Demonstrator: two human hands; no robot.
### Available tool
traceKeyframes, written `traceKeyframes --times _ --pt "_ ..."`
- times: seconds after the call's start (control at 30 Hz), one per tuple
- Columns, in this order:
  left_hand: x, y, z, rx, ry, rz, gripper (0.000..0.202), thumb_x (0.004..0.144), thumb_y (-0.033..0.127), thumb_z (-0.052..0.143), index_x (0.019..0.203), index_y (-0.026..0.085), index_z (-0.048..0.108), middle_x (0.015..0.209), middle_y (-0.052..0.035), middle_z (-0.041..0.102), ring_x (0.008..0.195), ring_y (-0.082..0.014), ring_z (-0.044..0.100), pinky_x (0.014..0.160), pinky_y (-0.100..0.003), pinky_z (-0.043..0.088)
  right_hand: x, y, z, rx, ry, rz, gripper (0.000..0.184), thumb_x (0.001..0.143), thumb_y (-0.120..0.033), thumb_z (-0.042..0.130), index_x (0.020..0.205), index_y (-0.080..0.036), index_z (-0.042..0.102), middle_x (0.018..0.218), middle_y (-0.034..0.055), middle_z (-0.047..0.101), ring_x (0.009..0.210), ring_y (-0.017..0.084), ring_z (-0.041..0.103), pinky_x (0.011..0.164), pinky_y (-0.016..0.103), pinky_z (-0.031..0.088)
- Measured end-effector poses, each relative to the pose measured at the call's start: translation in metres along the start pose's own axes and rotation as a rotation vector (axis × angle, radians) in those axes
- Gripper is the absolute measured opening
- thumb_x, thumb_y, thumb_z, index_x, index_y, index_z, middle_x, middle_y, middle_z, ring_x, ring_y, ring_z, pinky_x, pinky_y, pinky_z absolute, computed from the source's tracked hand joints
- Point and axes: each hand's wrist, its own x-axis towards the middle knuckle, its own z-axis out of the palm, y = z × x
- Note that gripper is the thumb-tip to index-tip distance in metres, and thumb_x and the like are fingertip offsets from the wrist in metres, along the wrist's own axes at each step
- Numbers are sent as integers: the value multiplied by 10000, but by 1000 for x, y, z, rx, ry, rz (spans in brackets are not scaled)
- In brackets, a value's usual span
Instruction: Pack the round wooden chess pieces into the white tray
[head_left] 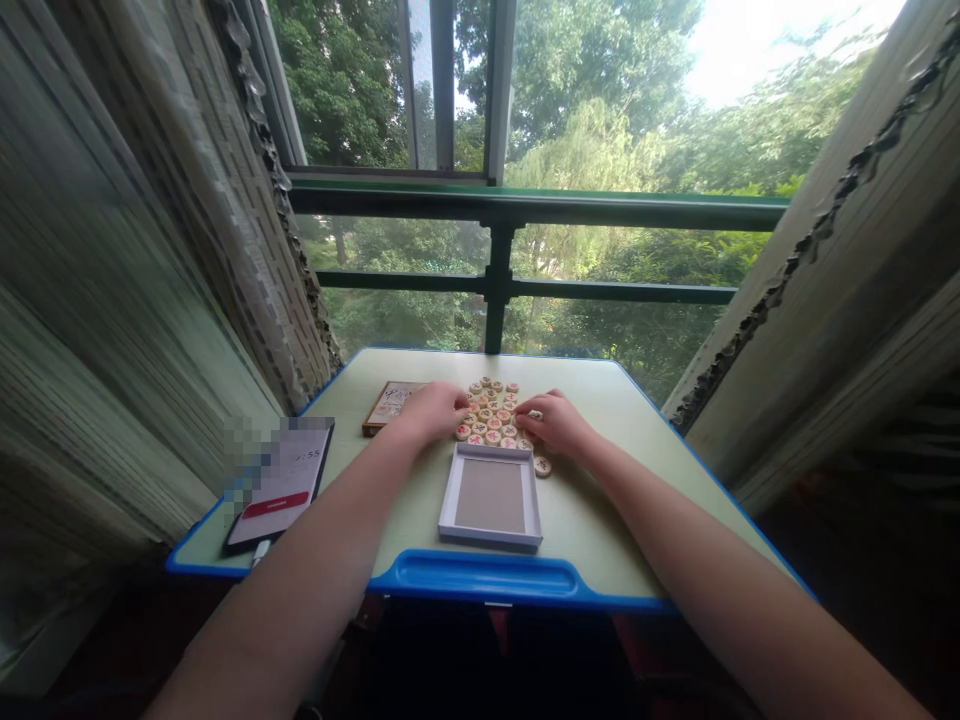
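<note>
Xiangqi pieces (493, 422) clustered on the table (622, 430), just beyond the open box tray (491, 495). Left hand (437, 409) at their left edge, right hand (556, 421) at their right, both curled (from here, can't tell if either grips one). Printed box lid (387, 404) lies far left.

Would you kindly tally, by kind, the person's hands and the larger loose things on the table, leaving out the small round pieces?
Hands: 2 (left hand, right hand)
Open shallow box: 1
Patterned box or lid: 1
Device with a screen: 1
Total: 5
</note>
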Motion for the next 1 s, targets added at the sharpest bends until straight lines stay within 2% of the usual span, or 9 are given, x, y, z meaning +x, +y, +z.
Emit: traceKeyframes --times 0.13,0.33,0.43,0.53,0.6,0.7,0.8,0.9,1.0 --pt "-5 4 -5 33 -52 46 344 708 485 577 907 232 697 920 -30 709 814 -190 622 657 -239 424 1 3 2 -2 -10 5 226 834 -332 552 930 -234 732 957 32 709 903 213 511 847 324 389" --pt "-2 -2 -2 38 -108 25 261 661 351 621 883 230 686 953 -22 695 828 -180 609 661 -230 418 -1 0 -2 -13 8 -9 233 842 -318 536 932 -228 731 967 39 714 912 216 543 820 331 403" --pt "-1 -4 0 6 -101 42 254 682 340 597 886 217 686 942 -32 695 823 -179 608 669 -232 418 -5 -12 -7 61 56 -146 205 835 -264 550 932 -227 726 1048 43 692 945 187 564 867 326 390" --pt "-1 -2 0 -23 -103 87 245 688 358 592 858 212 691 910 -31 697 802 -179 608 661 -234 416 -10 -25 -10 131 -52 -325 179 826 -226 566 893 -239 732 1011 25 701 923 158 584 885 304 378" --pt "-1 -1 0 -50 -139 126 227 678 379 606 803 209 691 848 -21 699 764 -174 607 636 -233 413 -12 -31 -10 132 -110 -356 177 829 -221 562 867 -232 735 969 20 710 884 153 592 884 302 377" --pt "-2 0 1 -79 -177 137 213 659 385 631 755 203 686 777 -15 692 727 -168 604 605 -233 405 -13 -32 -9 122 -132 -335 190 837 -210 543 850 -216 733 948 27 709 862 154 595 889 311 376" --pt "-2 -1 1 -76 -162 133 191 660 362 631 753 204 686 784 -15 691 732 -169 606 612 -236 406 -11 -25 -9 89 -70 -291 232 823 -161 531 964 -208 709 1009 49 686 929 175 572 887 314 392" --pt "-1 -3 1 -76 -163 118 184 666 351 622 758 206 687 807 -13 695 746 -171 611 615 -235 412 -8 -15 -10 10 28 -184 296 819 -145 515 1064 -200 671 1086 77 643 983 201 534 883 323 407" --pt "2 -6 1 -92 -149 71 208 713 352 577 792 197 691 842 -27 704 766 -174 617 636 -230 427 -6 -6 -12 -84 43 -57 283 819 -164 514 1047 -206 675 1088 81 628 966 218 525 868 337 413"
